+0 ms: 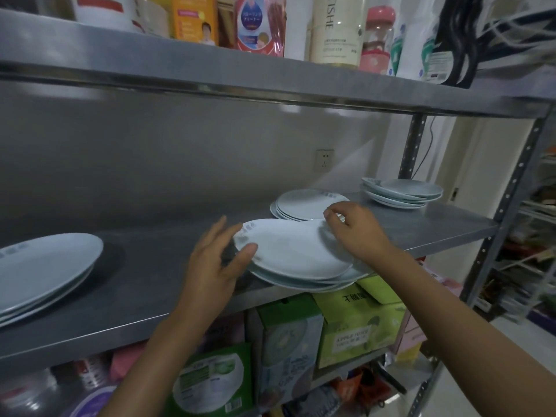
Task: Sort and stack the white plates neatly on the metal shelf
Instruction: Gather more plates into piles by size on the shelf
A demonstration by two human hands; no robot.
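Note:
On the metal shelf a stack of oval white plates sits at the front edge, overhanging it a little. My left hand touches the stack's left rim with thumb on top and fingers spread. My right hand pinches the top plate's far right rim with curled fingers. Behind lies a stack of round white plates. A third stack of small plates sits at the back right. A large plate stack lies at the far left.
The upper shelf carries bottles and packages just overhead. Green boxes and other goods fill the level below. A perforated upright post bounds the right side. A wall socket is on the wall behind.

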